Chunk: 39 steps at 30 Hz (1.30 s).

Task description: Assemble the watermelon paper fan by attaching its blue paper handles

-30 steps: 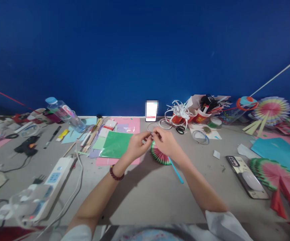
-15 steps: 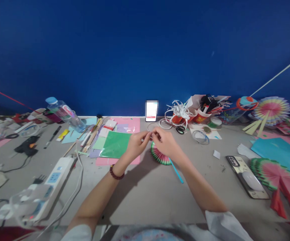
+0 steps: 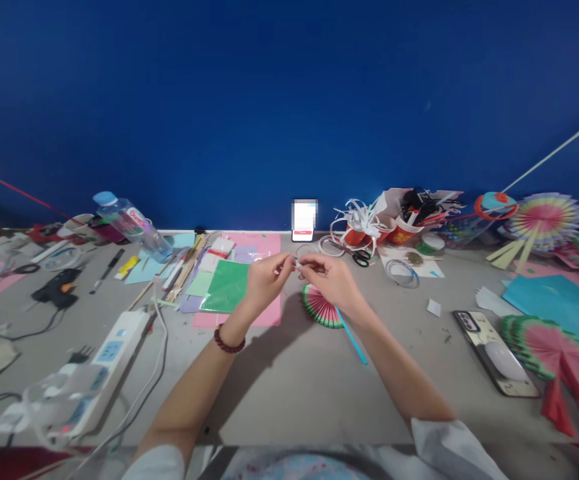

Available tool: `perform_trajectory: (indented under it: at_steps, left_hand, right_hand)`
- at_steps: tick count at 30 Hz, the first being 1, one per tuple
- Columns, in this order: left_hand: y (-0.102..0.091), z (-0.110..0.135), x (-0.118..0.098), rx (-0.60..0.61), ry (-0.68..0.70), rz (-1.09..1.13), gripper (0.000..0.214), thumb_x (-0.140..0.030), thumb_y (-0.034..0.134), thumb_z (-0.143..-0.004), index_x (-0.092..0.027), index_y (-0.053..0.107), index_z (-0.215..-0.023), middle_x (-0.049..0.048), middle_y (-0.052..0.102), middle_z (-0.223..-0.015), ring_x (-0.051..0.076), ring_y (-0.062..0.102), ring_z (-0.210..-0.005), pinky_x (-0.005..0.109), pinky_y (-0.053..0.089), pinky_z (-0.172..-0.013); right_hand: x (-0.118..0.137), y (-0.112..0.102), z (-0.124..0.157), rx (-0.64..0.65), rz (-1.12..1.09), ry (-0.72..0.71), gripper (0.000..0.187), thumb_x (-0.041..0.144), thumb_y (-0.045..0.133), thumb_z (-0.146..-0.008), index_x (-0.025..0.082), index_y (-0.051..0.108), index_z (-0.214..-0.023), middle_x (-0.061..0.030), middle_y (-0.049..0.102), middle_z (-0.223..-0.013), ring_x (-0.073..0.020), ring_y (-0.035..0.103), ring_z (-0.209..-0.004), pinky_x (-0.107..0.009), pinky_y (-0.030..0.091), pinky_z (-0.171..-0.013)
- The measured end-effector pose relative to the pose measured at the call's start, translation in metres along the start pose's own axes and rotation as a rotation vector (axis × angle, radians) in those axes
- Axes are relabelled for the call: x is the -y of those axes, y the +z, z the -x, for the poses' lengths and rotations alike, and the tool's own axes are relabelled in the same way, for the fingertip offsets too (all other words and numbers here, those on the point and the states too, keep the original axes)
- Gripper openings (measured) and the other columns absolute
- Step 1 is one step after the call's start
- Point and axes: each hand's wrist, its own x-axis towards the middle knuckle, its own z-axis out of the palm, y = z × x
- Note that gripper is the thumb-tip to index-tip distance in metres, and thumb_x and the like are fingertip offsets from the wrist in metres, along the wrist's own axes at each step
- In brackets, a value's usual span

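My left hand (image 3: 265, 283) and my right hand (image 3: 330, 279) meet over the middle of the table, thumbs and fingers pinched together. A tiny whitish piece (image 3: 297, 263) shows between the fingertips, too small to name. Under my right hand lies a pleated paper fan (image 3: 319, 308), pink with a green rim, partly covered by the hand. A thin blue strip (image 3: 354, 341) runs out from beside the fan, below my right wrist. Left of my left hand is a green sheet (image 3: 224, 287) in a clear sleeve, lying on pink paper (image 3: 269, 313).
A phone (image 3: 302, 223) stands upright against the blue wall. Behind my right hand are black scissors (image 3: 361, 259) and cups (image 3: 403, 232) of tools and strips. To the left are a power strip (image 3: 112, 363), a glue gun (image 3: 58, 288) and a bottle (image 3: 137, 227). Another phone (image 3: 494, 357) carries a mouse (image 3: 503, 360).
My left hand has drawn slightly left, and the fingertips of the two hands are a little farther apart. The whitish piece between them now shows. The fan and strip look unmoved.
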Motion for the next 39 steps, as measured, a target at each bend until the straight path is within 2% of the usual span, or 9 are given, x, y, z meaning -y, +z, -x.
perform_trajectory:
  at_steps: [3, 6, 11, 17, 25, 33, 39]
  left_hand:
    - [-0.001, -0.001, 0.000, -0.023, -0.024, -0.007, 0.035, -0.034, 0.044, -0.094, -0.018, 0.067, -0.074, 0.0023, 0.070, -0.067, 0.012, 0.060, -0.059, 0.022, 0.039, -0.058]
    - [-0.003, -0.002, 0.000, -0.034, -0.045, 0.035, 0.034, -0.034, 0.045, -0.094, -0.018, 0.069, -0.077, 0.0025, 0.072, -0.070, 0.012, 0.062, -0.060, 0.022, 0.041, -0.057]
    - [-0.005, -0.002, -0.002, -0.028, -0.069, 0.125, 0.032, -0.034, 0.047, -0.094, -0.018, 0.069, -0.076, 0.0015, 0.072, -0.070, 0.013, 0.064, -0.062, 0.021, 0.044, -0.058]
    - [-0.003, -0.002, -0.002, 0.000, -0.158, 0.266, 0.032, -0.036, 0.049, -0.092, -0.018, 0.069, -0.075, 0.0023, 0.073, -0.072, 0.013, 0.067, -0.065, 0.022, 0.049, -0.060]
    - [0.006, -0.001, 0.000, -0.020, -0.272, 0.432, 0.037, -0.043, 0.050, -0.091, -0.016, 0.069, -0.074, 0.0045, 0.073, -0.069, 0.015, 0.069, -0.064, 0.022, 0.049, -0.055]
    - [0.012, 0.001, 0.003, -0.034, -0.330, 0.511, 0.039, -0.047, 0.052, -0.089, -0.017, 0.069, -0.071, 0.0053, 0.073, -0.069, 0.016, 0.070, -0.063, 0.022, 0.048, -0.053]
    - [0.011, 0.001, 0.002, -0.031, -0.361, 0.547, 0.039, -0.047, 0.053, -0.088, -0.016, 0.069, -0.071, 0.0061, 0.073, -0.069, 0.016, 0.070, -0.062, 0.021, 0.046, -0.050]
  right_hand:
    - [0.002, 0.000, 0.000, -0.035, -0.029, -0.025, 0.029, 0.030, 0.062, -0.081, 0.020, 0.057, -0.108, -0.0007, 0.065, -0.075, -0.0171, 0.067, -0.071, -0.033, 0.054, -0.068]
    - [0.003, -0.001, -0.001, -0.050, -0.016, -0.042, 0.029, 0.027, 0.060, -0.081, 0.022, 0.053, -0.109, 0.0003, 0.063, -0.075, -0.0163, 0.066, -0.071, -0.031, 0.053, -0.066]
    - [0.001, -0.001, -0.002, -0.050, 0.023, -0.053, 0.022, 0.025, 0.057, -0.082, 0.020, 0.060, -0.103, -0.0016, 0.063, -0.077, -0.0149, 0.063, -0.069, -0.030, 0.051, -0.064]
    - [0.003, 0.000, -0.003, -0.066, 0.072, -0.048, 0.024, 0.026, 0.055, -0.083, 0.019, 0.068, -0.102, -0.0048, 0.067, -0.082, -0.0140, 0.060, -0.066, -0.029, 0.050, -0.061]
    - [0.003, 0.000, -0.005, -0.072, 0.100, -0.016, 0.027, 0.026, 0.054, -0.084, 0.018, 0.071, -0.104, -0.0063, 0.068, -0.084, -0.0135, 0.057, -0.061, -0.029, 0.049, -0.059]
    - [0.000, -0.002, -0.006, -0.075, 0.178, -0.073, 0.028, 0.022, 0.050, -0.086, 0.020, 0.072, -0.104, -0.0064, 0.067, -0.089, -0.0122, 0.055, -0.058, -0.029, 0.047, -0.058]
    - [-0.002, -0.002, -0.006, -0.068, 0.270, -0.140, 0.028, 0.022, 0.048, -0.088, 0.020, 0.073, -0.101, -0.0058, 0.065, -0.082, -0.0143, 0.056, -0.062, -0.029, 0.045, -0.060]
